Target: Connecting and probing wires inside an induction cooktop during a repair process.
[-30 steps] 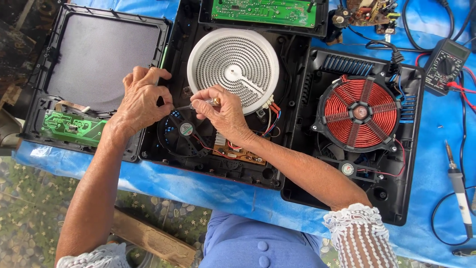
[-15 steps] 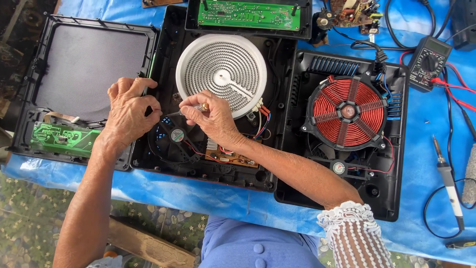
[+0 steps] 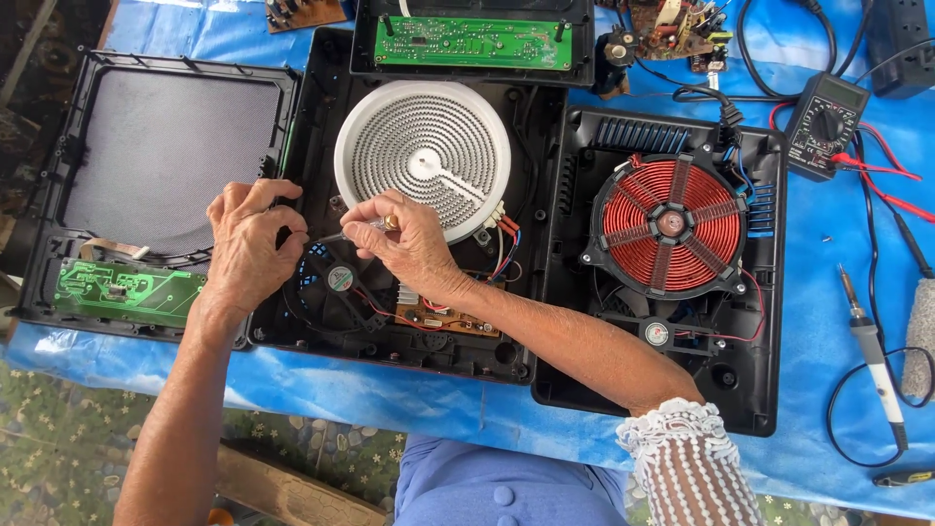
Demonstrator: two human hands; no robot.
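Observation:
An opened black cooker base (image 3: 321,117) lies in the middle with a round white heating plate (image 3: 429,156) and a small black fan (image 3: 339,281) inside. My right hand (image 3: 404,244) pinches a thin metal tool (image 3: 336,237) whose tip points left, just above the fan. My left hand (image 3: 248,244) rests curled on the base's left edge, fingers beside the tool tip; whether it grips anything is hidden. A small brown circuit board (image 3: 438,317) with red wires sits below my right wrist.
A second open cooker with a red copper coil (image 3: 672,224) lies to the right. A black lid with a green board (image 3: 122,290) lies left. Another green board (image 3: 472,41), a multimeter (image 3: 826,122) and a soldering iron (image 3: 872,356) rest on the blue sheet (image 3: 828,390).
Both hands stay together over the fan area; my right hand keeps the thin tool, shifted slightly. The view has drifted, so everything sits a little lower and to the left.

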